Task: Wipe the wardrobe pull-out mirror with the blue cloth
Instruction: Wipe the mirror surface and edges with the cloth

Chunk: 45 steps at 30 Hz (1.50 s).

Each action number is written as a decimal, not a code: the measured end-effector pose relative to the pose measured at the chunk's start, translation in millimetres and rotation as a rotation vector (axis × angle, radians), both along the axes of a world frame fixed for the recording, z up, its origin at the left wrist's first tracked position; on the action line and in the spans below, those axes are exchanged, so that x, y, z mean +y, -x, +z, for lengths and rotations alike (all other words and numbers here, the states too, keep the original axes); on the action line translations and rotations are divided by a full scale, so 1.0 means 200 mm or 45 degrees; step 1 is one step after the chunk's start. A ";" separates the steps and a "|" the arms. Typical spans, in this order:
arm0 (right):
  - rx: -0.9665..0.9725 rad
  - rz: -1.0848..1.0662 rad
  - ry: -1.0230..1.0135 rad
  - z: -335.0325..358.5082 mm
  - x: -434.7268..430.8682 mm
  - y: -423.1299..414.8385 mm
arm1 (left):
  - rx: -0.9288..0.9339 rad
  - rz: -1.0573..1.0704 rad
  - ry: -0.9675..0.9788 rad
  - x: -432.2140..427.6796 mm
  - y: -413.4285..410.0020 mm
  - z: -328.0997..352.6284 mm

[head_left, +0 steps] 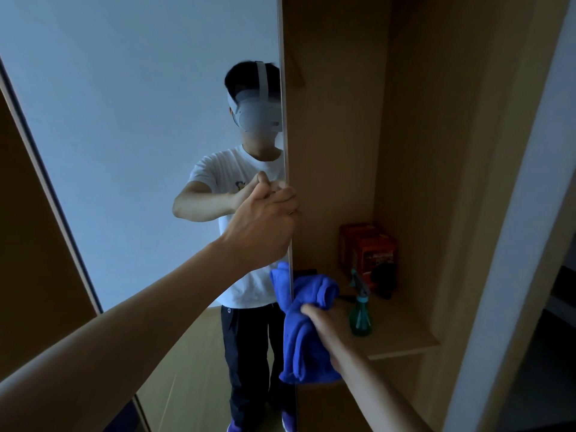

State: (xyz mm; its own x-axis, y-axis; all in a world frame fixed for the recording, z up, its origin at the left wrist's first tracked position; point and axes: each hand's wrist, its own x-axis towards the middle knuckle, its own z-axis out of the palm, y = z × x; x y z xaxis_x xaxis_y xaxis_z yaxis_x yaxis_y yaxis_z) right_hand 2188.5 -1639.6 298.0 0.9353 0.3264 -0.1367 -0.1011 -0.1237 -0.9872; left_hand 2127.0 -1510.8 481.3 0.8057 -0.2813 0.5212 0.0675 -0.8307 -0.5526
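The tall pull-out mirror (140, 135) stands out from the wardrobe and fills the left and middle of the head view; it reflects a person in a white T-shirt. My left hand (265, 222) is closed around the mirror's right edge at mid height. Below it, my right hand (318, 316) grips the crumpled blue cloth (308, 332), which hangs right beside the mirror's lower right edge. Whether the cloth touches the glass I cannot tell.
Inside the open wardrobe, a wooden shelf (402, 344) carries a green spray bottle (360, 310), an orange box (371, 247) and a dark object behind the bottle. The wardrobe's side panel (511, 182) rises at the right. A brown panel stands left of the mirror.
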 end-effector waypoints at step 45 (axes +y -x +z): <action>-0.425 0.169 -0.384 1.10 -0.01 -0.02 | -0.086 -0.037 -0.395 0.05 -0.01 0.63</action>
State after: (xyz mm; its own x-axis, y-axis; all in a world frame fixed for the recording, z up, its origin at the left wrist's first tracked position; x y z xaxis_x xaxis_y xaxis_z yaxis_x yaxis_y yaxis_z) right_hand 2192.3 -1640.6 517.2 0.8593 0.4252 0.2841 0.2255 0.1836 -0.9568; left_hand 2129.2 -1501.5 606.7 0.7615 -0.4578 0.4589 0.0914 -0.6251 -0.7752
